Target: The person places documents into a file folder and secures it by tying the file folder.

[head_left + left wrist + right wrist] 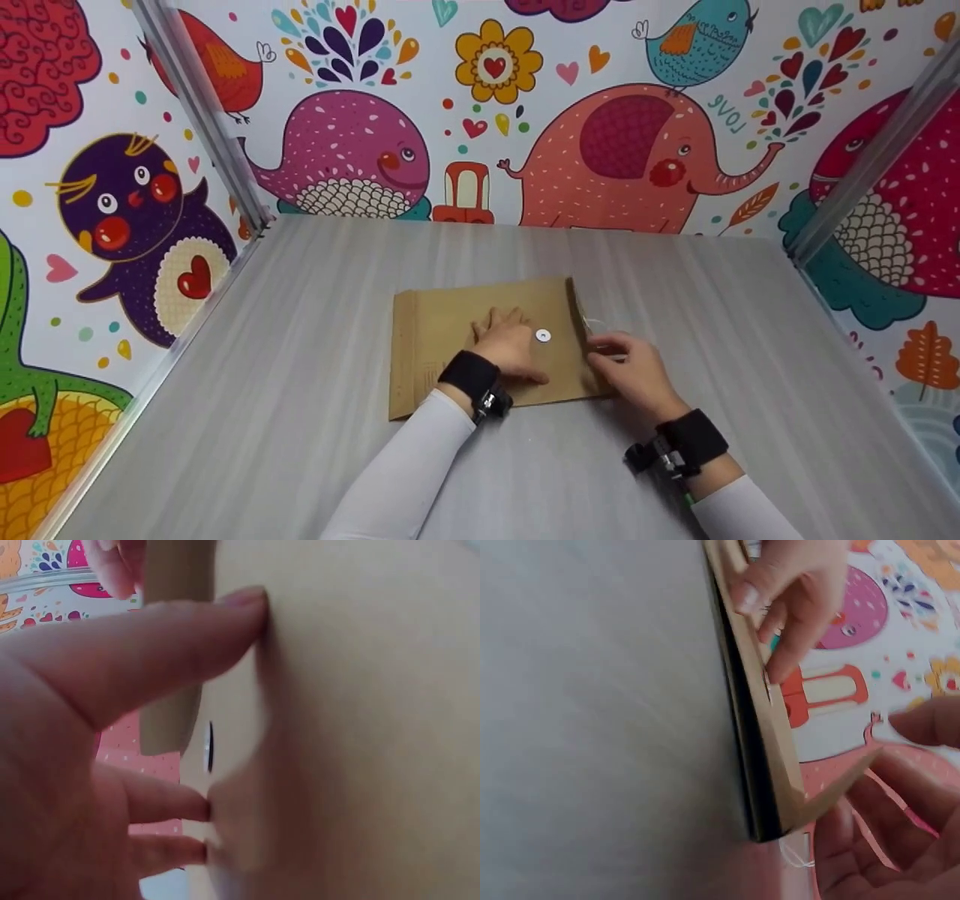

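A brown kraft paper document envelope (442,315) lies on the table, with a round white button (543,335) on its upper face. My left hand (506,349) presses on that face with fingers spread, the thumb and fingertips touching the paper in the left wrist view. At the envelope's right end the flap (840,791) stands raised. My right hand (630,367) is at this flap; its fingers touch the outer side, while the thumb (926,724) stands apart from the paper. A thin white string (799,861) hangs by the flap's fold.
The grey wood-grain table (300,315) extends around the envelope. Printed panels with cartoon animals (615,165) stand at the back and sides, with metal posts (202,112) at the corners. Each wrist wears a black strap (694,435) with a small camera.
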`<state>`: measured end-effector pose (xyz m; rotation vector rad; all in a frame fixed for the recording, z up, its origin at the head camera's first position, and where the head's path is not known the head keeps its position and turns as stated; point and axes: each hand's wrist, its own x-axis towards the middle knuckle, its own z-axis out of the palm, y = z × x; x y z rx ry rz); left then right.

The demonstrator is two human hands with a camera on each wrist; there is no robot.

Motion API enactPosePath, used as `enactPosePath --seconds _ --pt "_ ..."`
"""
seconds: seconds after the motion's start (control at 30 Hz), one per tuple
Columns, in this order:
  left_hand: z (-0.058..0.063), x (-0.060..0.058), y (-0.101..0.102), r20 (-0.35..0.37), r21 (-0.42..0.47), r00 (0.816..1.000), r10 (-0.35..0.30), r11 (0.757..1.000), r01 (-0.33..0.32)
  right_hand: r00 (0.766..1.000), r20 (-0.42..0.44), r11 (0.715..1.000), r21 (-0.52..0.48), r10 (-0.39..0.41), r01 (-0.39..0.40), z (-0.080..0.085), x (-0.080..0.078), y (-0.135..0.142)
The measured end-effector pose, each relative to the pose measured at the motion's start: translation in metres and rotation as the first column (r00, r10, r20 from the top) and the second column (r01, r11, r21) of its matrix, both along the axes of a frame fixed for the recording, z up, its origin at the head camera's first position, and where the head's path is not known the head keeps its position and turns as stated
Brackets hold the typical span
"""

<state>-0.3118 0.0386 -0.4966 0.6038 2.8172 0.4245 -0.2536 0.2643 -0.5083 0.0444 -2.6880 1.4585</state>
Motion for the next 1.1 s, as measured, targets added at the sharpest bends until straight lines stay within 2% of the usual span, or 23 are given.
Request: enactPosePath --seconds 0.1,0.17,0.33,0.43,0.7,0.8,0.87,1.1 --pt "0.0 -0.001 0.001 -0.012 0.006 1.0 -0.01 1.0 0.01 0.992 -0.087 0.985 0.156 0.09 -0.076 0.001 0.002 -0.005" --pt "-0.001 -0.001 0.001 -0.017 0.01 1.0 -0.012 1.0 0.012 0.983 -0.107 0.964 0.238 0.146 -0.118 0.002 0.005 -0.008" --pt "-0.001 -0.001 0.003 -0.024 0.013 0.999 -0.025 1.0 0.025 0.955 -0.034 0.874 0.415 0.293 -0.253 0.004 0.012 -0.012" --pt "-0.002 -0.001 0.003 -0.018 0.013 0.999 -0.033 0.999 0.033 0.94 0.0 0.826 0.477 0.342 -0.301 0.004 0.014 -0.015" --pt "-0.001 0.001 0.001 -0.007 0.018 0.999 -0.043 0.999 0.043 0.922 0.018 0.767 0.549 0.386 -0.332 0.004 0.017 -0.018" --pt "0.001 0.001 0.001 -0.001 0.019 0.998 -0.056 0.998 0.056 0.912 0.027 0.755 0.551 0.409 -0.355 0.007 0.017 -0.016" --pt "0.002 0.002 0.001 -0.012 0.01 0.997 -0.078 0.997 0.078 0.908 0.037 0.757 0.538 0.416 -0.369 0.009 0.016 -0.012" --pt "0.005 0.009 0.007 -0.096 -0.059 0.98 -0.172 0.984 0.167 0.92 0.066 0.814 0.447 0.385 -0.372 0.016 0.007 0.007"
